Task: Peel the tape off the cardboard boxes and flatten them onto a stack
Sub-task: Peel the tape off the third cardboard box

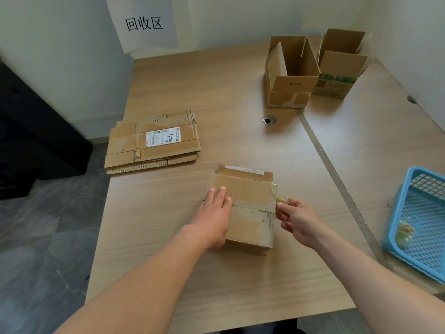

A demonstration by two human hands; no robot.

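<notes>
Cardboard box (250, 196) under left hand (214, 213), right hand (298, 220) pinching tape (282, 199), sign (144, 24) "回收区"

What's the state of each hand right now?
Left hand: open, flat, pressing on the box.
Right hand: closed, pinching the tape at the box's right edge.

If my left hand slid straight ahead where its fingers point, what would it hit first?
Probably the far flap of the box that the left hand rests on; how high that flap stands is unclear.
</notes>
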